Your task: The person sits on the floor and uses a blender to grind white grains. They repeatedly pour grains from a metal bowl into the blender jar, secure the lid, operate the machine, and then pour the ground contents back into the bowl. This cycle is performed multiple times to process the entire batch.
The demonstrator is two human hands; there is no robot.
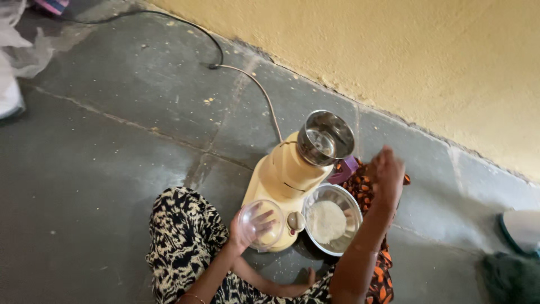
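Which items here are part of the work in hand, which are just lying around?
In use: clear lid in left hand; right hand raised by steel jar; cream mixer base; steel bowl of white powder.

Lying about: plastic bag, patterned cloth.

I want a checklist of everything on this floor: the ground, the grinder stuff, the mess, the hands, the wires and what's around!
Surface: grey stone floor, with pale specks and cracks.
Job's things: cream mixer-grinder with open steel jar on top; steel bowl holding white powder beside it.
Clutter: purple object behind the bowl; orange patterned cloth.
Grippers: left hand holds clear lid; right hand raised near the jar, empty as far as visible.
Cables: cream cord joins black cord.
Surroundings: yellow wall; white plastic sheet at the left edge.
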